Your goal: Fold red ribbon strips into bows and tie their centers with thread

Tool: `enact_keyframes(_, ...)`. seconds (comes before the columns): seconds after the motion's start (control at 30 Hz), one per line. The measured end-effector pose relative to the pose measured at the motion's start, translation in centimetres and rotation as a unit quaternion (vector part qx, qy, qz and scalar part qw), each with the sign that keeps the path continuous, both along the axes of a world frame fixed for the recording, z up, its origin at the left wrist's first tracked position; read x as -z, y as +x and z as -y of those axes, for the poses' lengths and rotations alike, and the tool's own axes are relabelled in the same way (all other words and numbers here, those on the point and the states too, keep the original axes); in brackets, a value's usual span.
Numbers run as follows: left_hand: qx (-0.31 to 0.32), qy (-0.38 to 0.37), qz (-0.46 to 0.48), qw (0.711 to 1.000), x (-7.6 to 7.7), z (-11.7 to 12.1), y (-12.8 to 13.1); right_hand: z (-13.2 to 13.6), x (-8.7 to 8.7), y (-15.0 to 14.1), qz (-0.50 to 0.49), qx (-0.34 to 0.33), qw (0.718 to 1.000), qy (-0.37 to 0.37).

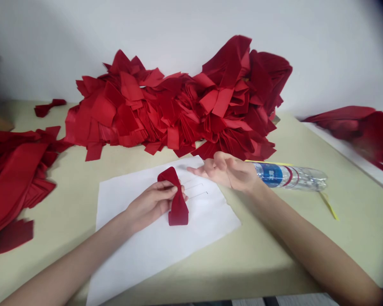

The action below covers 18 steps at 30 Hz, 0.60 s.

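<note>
Head view: red fabric bow (180, 208) held over white paper sheet (153, 250), pinched at its narrow waist by L hand (155, 199), thumb on near face. Bow's long axis runs approx. away from the person: far loop leans a bit L, near loop points back toward the person, slightly R. Can't tell if it touches the sheet. Thin dark lines (198, 195) on sheet, just R of bow. R hand (226, 170) loosely open, fingers part-curled, pointing L over sheet's far R edge. Clear bottle (301, 177) w/ blue label lies on its side beside R wrist, yellow strip (330, 207) nearby. Big red fabric pile (178, 106) behind; more red fabric (15, 170) far L.
</note>
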<state>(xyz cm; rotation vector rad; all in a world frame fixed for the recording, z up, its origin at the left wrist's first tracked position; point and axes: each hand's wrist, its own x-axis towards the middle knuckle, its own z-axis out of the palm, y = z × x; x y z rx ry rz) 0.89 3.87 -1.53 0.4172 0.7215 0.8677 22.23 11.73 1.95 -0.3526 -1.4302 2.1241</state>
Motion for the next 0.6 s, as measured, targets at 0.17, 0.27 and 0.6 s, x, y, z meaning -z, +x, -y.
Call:
enact_keyframes(0.17,0.013,0.028,0.002,1.000,-0.2,0.2,0.2,1.2,-0.6,-1.1,0.022,0.019,0.999,0.015)
enact_keyframes(0.27,-0.003,0.045,0.007,0.999,-0.1,0.2,0.3,1.9,-0.3,-1.9,0.145,0.070,0.980,0.119)
enact_keyframes(0.6,-0.042,0.068,0.008,0.997,0.0,-0.3,0.0,3.3,-0.4,-3.0,0.377,0.168,0.742,0.529)
